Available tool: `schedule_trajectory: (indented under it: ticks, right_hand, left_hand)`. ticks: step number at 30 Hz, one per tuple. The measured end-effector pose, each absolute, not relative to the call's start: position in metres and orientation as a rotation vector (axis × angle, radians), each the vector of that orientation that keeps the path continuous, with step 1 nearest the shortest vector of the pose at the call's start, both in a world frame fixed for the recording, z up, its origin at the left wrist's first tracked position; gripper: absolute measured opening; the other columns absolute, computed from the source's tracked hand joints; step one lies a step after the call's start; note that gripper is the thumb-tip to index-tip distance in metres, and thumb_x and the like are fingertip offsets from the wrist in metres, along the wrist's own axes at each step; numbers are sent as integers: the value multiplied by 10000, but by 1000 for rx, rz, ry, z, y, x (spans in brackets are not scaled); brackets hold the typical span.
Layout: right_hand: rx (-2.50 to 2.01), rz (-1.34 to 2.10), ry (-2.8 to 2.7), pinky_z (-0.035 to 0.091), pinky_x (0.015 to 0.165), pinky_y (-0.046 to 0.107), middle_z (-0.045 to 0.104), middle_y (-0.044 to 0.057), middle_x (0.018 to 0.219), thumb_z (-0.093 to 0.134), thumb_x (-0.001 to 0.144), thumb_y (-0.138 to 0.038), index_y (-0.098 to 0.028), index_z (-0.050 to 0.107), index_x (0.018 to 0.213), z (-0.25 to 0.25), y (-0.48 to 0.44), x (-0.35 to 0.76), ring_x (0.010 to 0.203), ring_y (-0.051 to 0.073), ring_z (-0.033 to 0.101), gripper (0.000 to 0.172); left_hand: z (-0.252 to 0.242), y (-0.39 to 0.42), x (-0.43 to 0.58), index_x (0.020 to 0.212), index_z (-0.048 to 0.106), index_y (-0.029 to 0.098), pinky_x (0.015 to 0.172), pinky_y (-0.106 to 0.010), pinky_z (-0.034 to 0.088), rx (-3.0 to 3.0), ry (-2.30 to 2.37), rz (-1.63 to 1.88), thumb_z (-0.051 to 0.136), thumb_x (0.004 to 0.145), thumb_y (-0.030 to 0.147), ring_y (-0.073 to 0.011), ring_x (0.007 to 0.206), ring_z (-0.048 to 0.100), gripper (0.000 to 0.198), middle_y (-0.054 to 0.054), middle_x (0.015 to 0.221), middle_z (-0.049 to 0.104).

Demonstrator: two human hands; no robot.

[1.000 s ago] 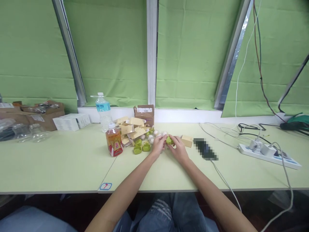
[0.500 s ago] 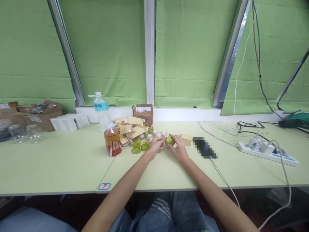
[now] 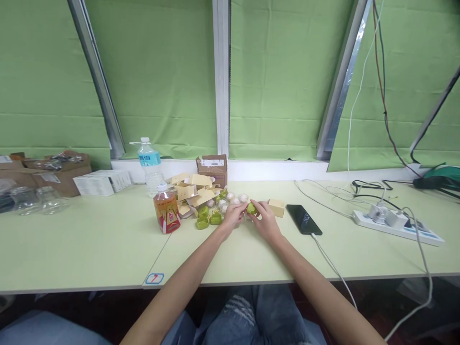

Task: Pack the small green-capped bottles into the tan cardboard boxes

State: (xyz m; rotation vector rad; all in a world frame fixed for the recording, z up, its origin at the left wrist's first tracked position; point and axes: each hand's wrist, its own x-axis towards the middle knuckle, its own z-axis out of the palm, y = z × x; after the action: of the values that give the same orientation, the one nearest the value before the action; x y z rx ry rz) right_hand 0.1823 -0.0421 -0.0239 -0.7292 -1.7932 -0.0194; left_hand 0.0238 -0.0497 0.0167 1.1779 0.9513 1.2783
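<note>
Green cup (image 3: 251, 208) sits between the hands: 10 o'clock from right hand (image 3: 265, 220), 2 o'clock from left hand (image 3: 233, 215), long axis too small to read. Right fingers pinch it, so that hand's nearer; left fingertips bunched beside it, can't tell if holding. White ball (image 3: 243, 197) at cup's 11 o'clock.

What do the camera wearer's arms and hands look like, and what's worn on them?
The left hand and right hand are ungloved. Both forearms are bare, without visible sleeves, watch, cables or markings. Rings: too small to tell.
</note>
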Motion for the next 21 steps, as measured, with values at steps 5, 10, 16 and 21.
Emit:
schedule_trajectory:
  ticks: [5, 10, 16, 21]
  right_hand:
    - [-758, -13, -1798, 613, 732, 367, 620, 89, 1057, 584, 994, -312, -286, 555, 1438, -22, -44, 181, 789, 204, 635, 445]
    - [-779, 20, -1787, 619, 728, 378, 612, 87, 1030, 562, 1008, -345, -282, 561, 1440, -21, -48, 179, 751, 199, 623, 437]
    - [-737, 17, -1793, 616, 715, 365, 618, 102, 1057, 558, 1014, -361, -263, 541, 1465, -20, -47, 177, 746, 196, 624, 462]
    - [-706, 67, -1806, 629, 791, 398, 633, 120, 1151, 587, 1004, -380, -267, 465, 1522, -16, -50, 173, 806, 202, 659, 545]
  left_hand:
    - [17, -52, 29, 630, 648, 146, 402, -239, 247, 1407, 983, 1376, 763, 685, 733, -64, 447, 352, 601, 31, 554, 439]
    - [17, -54, 27, 731, 734, 123, 384, -238, 278, 1521, 992, 1357, 754, 733, 689, -68, 440, 399, 567, -9, 607, 577]
    - [22, -55, 25, 778, 740, 125, 419, -215, 414, 1521, 951, 1318, 808, 700, 645, -104, 533, 550, 530, -46, 706, 662]
    - [31, -53, 16, 726, 698, 122, 452, -214, 455, 1445, 946, 1249, 851, 669, 611, -125, 582, 605, 516, -35, 677, 634]
